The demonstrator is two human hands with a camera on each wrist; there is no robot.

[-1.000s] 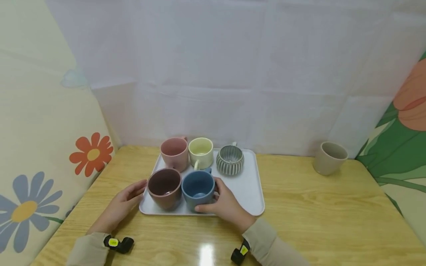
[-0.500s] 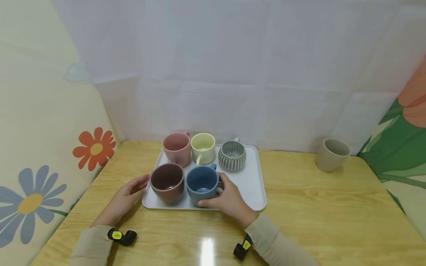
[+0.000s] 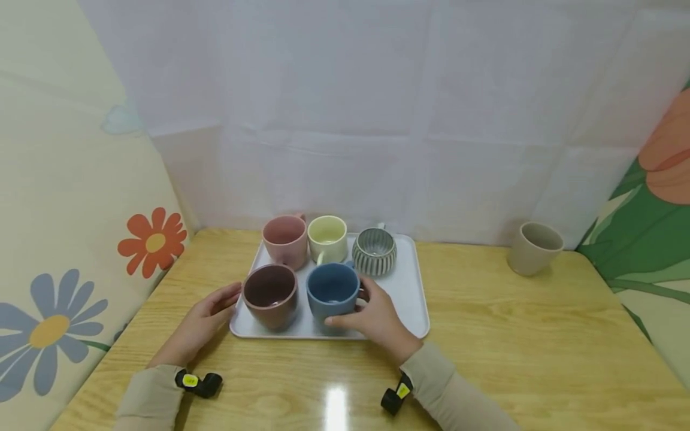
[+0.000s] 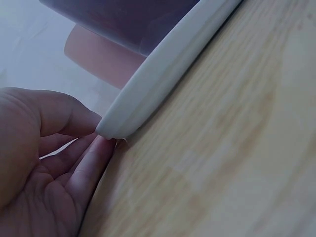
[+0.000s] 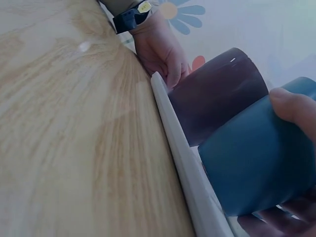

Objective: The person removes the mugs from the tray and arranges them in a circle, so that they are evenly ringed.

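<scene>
My right hand (image 3: 377,316) holds a blue mug (image 3: 333,293) by its side, thumb at the front and fingers around the right. The right wrist view shows this mug (image 5: 259,158) at the tray's near edge; whether its base touches the tray I cannot tell. A white tray (image 3: 401,299) lies on the table, its left rim (image 4: 148,84) pinched by my left hand (image 3: 207,320). Left of the blue mug stands a brown cup (image 3: 271,302), now a small gap apart. Behind are a pink mug (image 3: 286,245), a pale yellow mug (image 3: 331,242) and a ribbed grey-green cup (image 3: 374,254).
A beige cup (image 3: 530,251) stands alone at the back right of the wooden table (image 3: 485,329). A white cloth (image 3: 334,108) hangs behind the table. Flower-printed cloths (image 3: 70,179) flank it.
The blue mug has moved a little right in my right hand, away from the brown cup. My left hand stays on the tray's left rim. The head view has shifted slightly.
</scene>
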